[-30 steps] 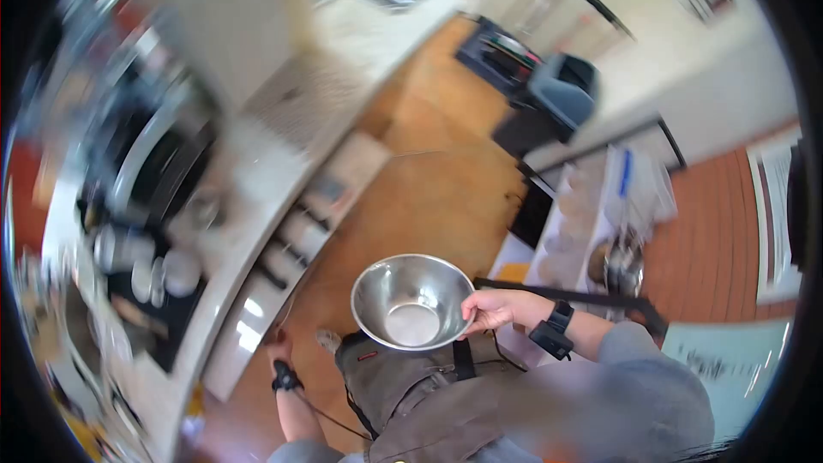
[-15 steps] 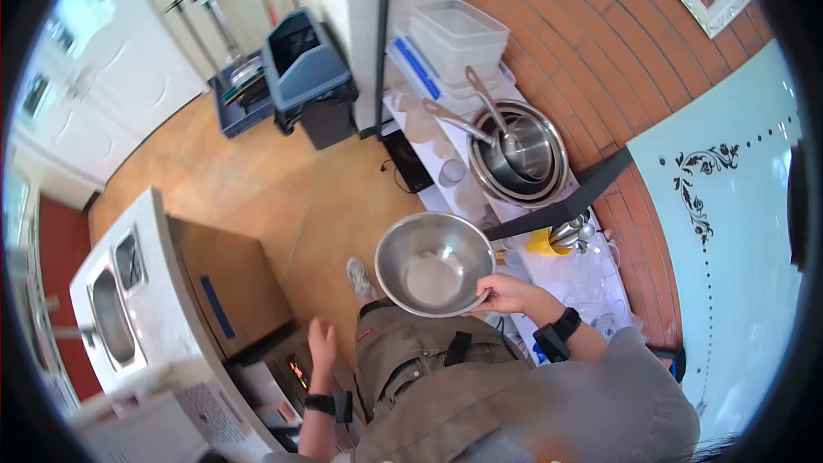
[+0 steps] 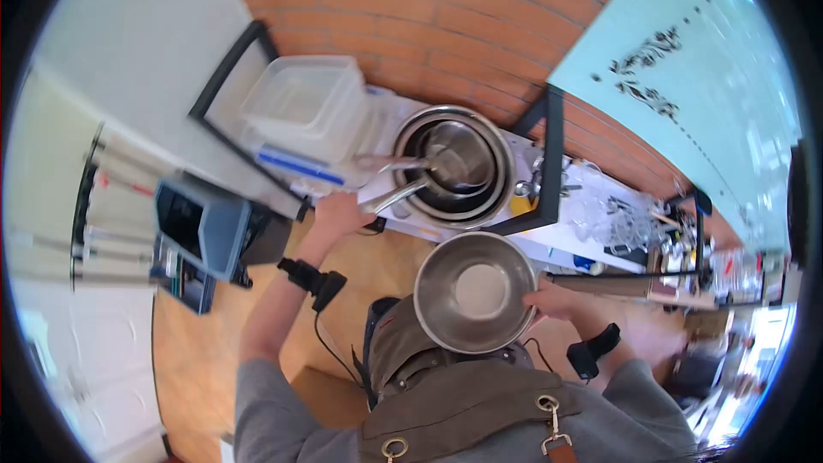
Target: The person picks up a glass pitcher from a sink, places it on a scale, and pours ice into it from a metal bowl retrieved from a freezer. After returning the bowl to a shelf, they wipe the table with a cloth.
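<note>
My right hand (image 3: 555,300) grips the rim of a stainless steel mixing bowl (image 3: 446,317), which is tilted toward me in front of my apron. No contents are visible in the bowl. My left hand (image 3: 340,213) is stretched out to the shelf, its fingers closed at the end of a saucepan handle (image 3: 399,195). The saucepan (image 3: 460,154) still sits inside larger nested metal bowls (image 3: 506,163). A second handle (image 3: 377,163) lies just above the first. My fingertips are partly hidden.
Clear plastic containers (image 3: 300,107) stand at the shelf's left end. Black frame bars (image 3: 552,163) rise beside the bowls. Glassware and utensils (image 3: 626,223) crowd the shelf to the right. A blue-grey bucket (image 3: 206,223) and hanging mops stand at left.
My view has turned toward the shelf. My left hand has moved from beside the counter up to the saucepan handle. The mixing bowl stays in my right hand.
</note>
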Tool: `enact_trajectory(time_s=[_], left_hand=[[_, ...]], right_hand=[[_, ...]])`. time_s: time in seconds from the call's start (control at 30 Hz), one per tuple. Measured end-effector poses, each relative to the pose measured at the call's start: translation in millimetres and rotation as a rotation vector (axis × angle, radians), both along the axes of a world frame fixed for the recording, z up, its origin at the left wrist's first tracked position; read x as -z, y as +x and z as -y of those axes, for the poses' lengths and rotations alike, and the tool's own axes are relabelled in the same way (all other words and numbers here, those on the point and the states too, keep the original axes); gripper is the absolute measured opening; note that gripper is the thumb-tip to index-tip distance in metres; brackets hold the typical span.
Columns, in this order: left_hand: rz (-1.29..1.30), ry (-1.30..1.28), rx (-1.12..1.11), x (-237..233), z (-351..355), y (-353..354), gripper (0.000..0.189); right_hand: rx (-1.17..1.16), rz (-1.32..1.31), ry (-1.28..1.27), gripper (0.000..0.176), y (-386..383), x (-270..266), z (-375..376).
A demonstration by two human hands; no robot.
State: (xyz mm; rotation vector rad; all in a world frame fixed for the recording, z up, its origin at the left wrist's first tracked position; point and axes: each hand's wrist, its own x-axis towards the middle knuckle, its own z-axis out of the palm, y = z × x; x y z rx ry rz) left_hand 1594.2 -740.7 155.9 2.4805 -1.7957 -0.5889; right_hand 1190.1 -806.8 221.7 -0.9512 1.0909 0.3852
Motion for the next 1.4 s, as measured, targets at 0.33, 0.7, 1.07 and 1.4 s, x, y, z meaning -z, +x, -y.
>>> enact_trajectory(time_s=[0.33, 0.7, 1.07, 1.4], left_hand=[[-1.544, 0.862, -0.439, 75, 84, -4, 0.015], [-1.613, 0.865, -0.237, 64, 87, 17, 0.014], [-1.476, 0.688, -0.032, -28, 100, 71, 0.014], [-1.432, 0.569, -0.013, -80, 113, 113, 0.014]], right_hand=[[0.499, 0.099, -0.194, 0.035, 3, 9, -15], [0.872, -0.087, -0.17, 0.017, 68, -8, -58], [1.054, 0.058, -0.191, 0.029, 124, 32, -68], [1.334, 0.171, -0.244, 0.033, 199, 89, 47]])
